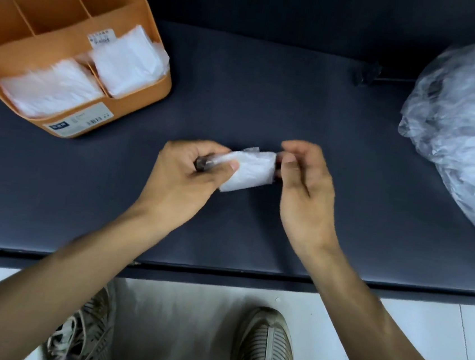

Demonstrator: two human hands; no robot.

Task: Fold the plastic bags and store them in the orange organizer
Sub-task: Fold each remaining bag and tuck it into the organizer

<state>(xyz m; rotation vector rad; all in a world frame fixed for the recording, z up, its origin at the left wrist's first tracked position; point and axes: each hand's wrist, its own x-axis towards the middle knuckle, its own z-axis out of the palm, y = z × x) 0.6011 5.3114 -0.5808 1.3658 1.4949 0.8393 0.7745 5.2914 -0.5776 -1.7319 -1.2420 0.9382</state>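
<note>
A small folded white plastic bag (pixel 250 169) is held just above the middle of the dark table. My left hand (pixel 187 171) pinches its left end between thumb and fingers. My right hand (pixel 303 181) is at its right end with curled fingertips on the edge. The orange organizer (pixel 140 93) stands at the back left. Folded white bags (pixel 126 59) fill its front right compartment and more folded bags (pixel 49 89) fill its front left one. The back compartments look bare. A heap of loose clear plastic bags (pixel 464 127) lies at the right.
A small black clip on a thin rod (pixel 367 74) lies at the back right of the dark table (pixel 239 92). The table's front edge runs across below my forearms. My two shoes (pixel 262 349) stand on the white floor beneath.
</note>
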